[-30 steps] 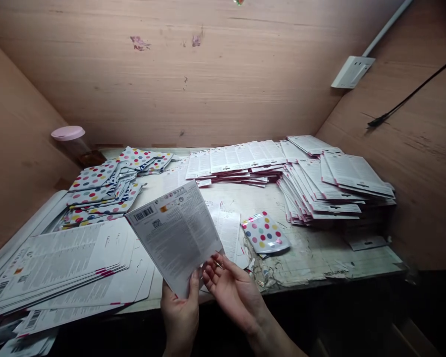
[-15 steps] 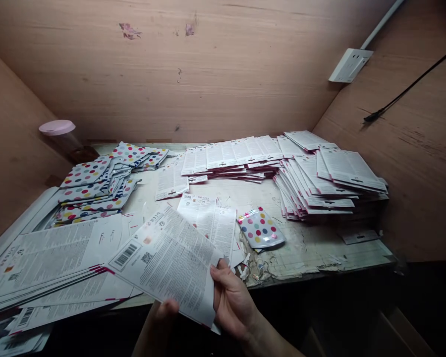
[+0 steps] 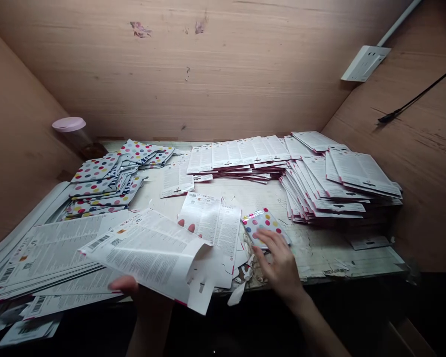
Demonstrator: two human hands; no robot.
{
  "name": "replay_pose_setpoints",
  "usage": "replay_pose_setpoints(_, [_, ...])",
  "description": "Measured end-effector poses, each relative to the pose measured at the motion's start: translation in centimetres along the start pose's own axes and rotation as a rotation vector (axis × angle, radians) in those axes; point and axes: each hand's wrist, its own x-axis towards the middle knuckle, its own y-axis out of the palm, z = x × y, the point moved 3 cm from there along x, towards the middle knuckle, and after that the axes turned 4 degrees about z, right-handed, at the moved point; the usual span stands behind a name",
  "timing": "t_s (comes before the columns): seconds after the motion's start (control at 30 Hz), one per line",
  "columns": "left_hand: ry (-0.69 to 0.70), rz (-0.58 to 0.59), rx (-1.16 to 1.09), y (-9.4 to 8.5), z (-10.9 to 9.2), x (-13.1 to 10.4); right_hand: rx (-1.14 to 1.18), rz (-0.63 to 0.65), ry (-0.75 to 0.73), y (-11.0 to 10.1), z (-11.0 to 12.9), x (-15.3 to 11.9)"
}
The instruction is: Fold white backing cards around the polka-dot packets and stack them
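My left hand (image 3: pixel 143 295) holds a white printed cardboard sleeve (image 3: pixel 144 248) from beneath, its thumb at the near edge and its fingertips showing past the far edge. At the right end the sleeve gapes, and a flap with a hang hole sticks out. Fingers apart, my right hand (image 3: pixel 280 267) is over a shiny polka-dot packet (image 3: pixel 262 220) on the table; whether the fingertips touch it I cannot tell. Between the hands, more printed sleeves (image 3: pixel 223 233) lie flat, partly covered by the held one.
Polka-dot packets (image 3: pixel 96 188) are piled at the left, near a jar with a pink lid (image 3: pixel 70 124). Flat printed sleeves (image 3: pixel 55 243) lie stacked at the front left. Rows of sleeves (image 3: pixel 241 151) and a taller stack (image 3: pixel 330 188) stand at the back and right. Wooden panels surround the table.
My right hand has let go of the sleeve and moved right to the polka-dot packet. The sleeve, now in my left hand alone, has tilted and its right end has opened. The view has shifted slightly.
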Motion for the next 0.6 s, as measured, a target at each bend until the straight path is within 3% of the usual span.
replay_pose_setpoints(0.07, [0.050, -0.045, -0.066, 0.2, -0.4, -0.2, -0.439, -0.017, -0.059, -0.6, -2.5, 1.7])
replay_pose_setpoints(0.13, [0.060, -0.113, -0.055, 0.2, 0.0, 0.0, -0.726, 0.034, -0.032, 0.1, -4.3, 2.9])
replay_pose_setpoints(0.3, [0.085, -0.246, -0.012, -0.3, 1.0, 0.4, -1.031, 0.092, 0.005, 1.9, -5.5, 4.0])
replay_pose_setpoints(0.37, [0.076, -0.277, -0.028, -0.5, 1.0, 0.3, -1.038, 0.077, -0.020, 1.3, -5.2, 4.1])
replay_pose_setpoints(0.43, [0.085, -0.327, -0.055, -0.5, 0.9, 0.2, -0.944, 0.020, -0.140, 0.0, -3.9, 3.8])
replay_pose_setpoints(0.53, [0.084, -0.388, -0.068, -0.3, 0.6, 0.5, -0.582, -0.007, -0.454, -2.1, 0.7, 2.0])
replay_pose_setpoints(0.6, [0.077, -0.423, -0.065, -0.2, 0.4, 0.8, -0.323, 0.115, -0.605, -2.9, 4.4, 0.3])
